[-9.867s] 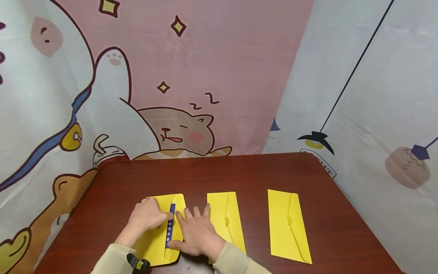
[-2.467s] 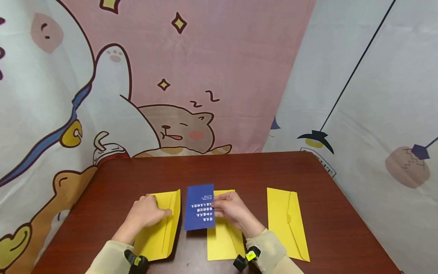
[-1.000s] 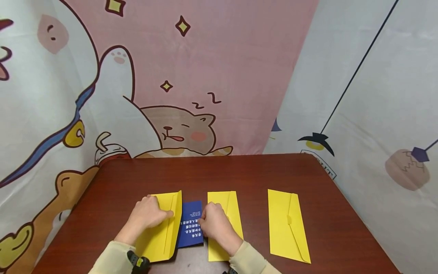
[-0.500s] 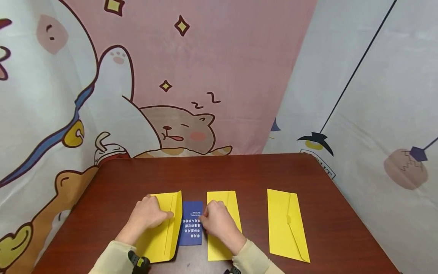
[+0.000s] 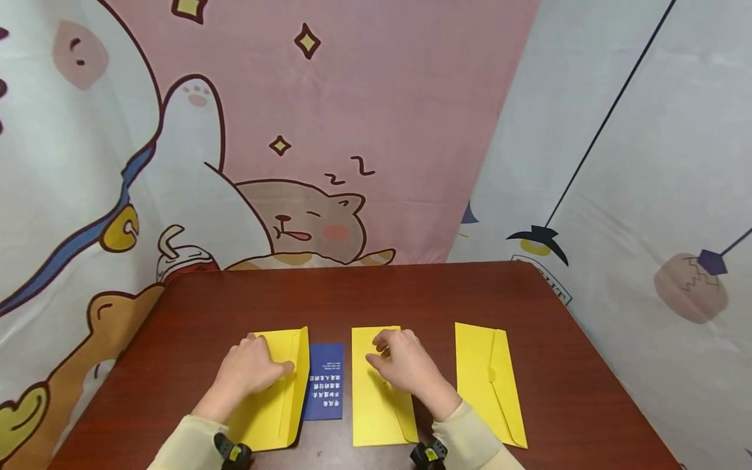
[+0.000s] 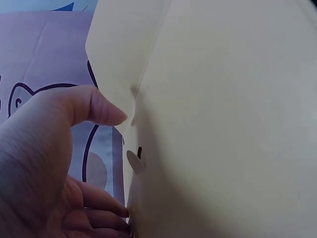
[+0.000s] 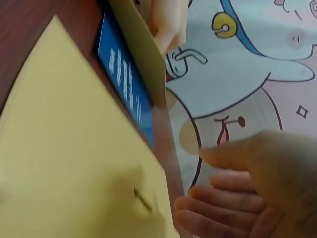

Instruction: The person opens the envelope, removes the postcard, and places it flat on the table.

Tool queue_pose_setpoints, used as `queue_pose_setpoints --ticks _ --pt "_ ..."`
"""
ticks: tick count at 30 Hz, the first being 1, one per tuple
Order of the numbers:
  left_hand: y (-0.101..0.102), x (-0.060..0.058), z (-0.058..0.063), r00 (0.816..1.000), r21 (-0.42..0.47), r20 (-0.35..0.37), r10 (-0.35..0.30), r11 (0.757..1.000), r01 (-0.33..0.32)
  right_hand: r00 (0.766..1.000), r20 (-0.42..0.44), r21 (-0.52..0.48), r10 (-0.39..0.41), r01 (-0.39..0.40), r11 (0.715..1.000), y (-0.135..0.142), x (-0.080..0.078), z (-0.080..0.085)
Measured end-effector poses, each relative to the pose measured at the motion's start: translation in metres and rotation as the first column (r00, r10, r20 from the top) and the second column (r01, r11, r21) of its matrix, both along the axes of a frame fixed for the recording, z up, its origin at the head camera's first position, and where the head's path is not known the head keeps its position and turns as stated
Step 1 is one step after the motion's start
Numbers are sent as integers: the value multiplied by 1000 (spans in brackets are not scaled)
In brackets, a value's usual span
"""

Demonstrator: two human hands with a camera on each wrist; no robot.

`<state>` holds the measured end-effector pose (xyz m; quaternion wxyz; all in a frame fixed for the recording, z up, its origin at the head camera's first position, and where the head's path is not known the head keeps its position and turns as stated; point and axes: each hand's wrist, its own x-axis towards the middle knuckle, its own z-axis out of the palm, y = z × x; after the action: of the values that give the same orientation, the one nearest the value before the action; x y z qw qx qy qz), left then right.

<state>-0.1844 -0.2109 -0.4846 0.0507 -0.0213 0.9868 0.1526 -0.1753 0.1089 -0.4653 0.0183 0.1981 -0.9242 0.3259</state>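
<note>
My left hand [image 5: 252, 369] holds the left yellow envelope [image 5: 267, 424], thumb lying across it near the crease and fingers bent at its far left side. That envelope's right edge stands raised off the table. Beside it a blue card [image 5: 326, 385] with white printed characters lies flat, its left side overlapped by the raised edge. Over the middle yellow envelope [image 5: 376, 418] hovers my right hand [image 5: 411, 369], fingers loosely bent and holding nothing. In the right wrist view, the right hand [image 7: 247, 198] is seen empty with its thumb apart from the fingers.
A third yellow envelope [image 5: 490, 385], its flap tucked in, lies to the right. All sit near the front of a dark red-brown table [image 5: 411, 294]. Behind the table hangs a printed cartoon cloth [image 5: 405, 130].
The blue card has been taken from above the table and laid down beside the left envelope. My right hand has released it and moved right, over the middle envelope. My left hand stays put.
</note>
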Motion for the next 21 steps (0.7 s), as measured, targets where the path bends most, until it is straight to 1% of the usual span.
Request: queue_pose_setpoints --ticks 5,8,12,15,17,18,19,21 --pt "-7 -2 5 1000 23 -17 -6 1000 7 998 24 102 60 -62 993 14 -5 -1" --pt "-11 -2 7 1000 35 -14 -6 999 7 994 43 148 105 -110 983 20 -4 -2" --pt "-14 -1 6 999 16 -22 -32 999 32 978 78 209 194 -206 956 26 -2 -4" --pt "-11 0 6 995 -18 -78 -61 998 60 962 112 246 248 -269 931 29 -1 -4" --pt "-5 0 10 987 -40 -128 -100 995 95 954 133 264 268 -295 918 30 -2 -5" --pt "1 1 14 979 -54 -153 -132 991 125 951 140 272 277 -305 912 30 -2 -5" --pt "8 2 17 969 -70 -175 -177 983 167 947 143 281 286 -316 906 31 -2 -4" --pt "26 6 24 937 -99 -195 -290 956 275 941 147 296 305 -336 894 31 -3 -3"
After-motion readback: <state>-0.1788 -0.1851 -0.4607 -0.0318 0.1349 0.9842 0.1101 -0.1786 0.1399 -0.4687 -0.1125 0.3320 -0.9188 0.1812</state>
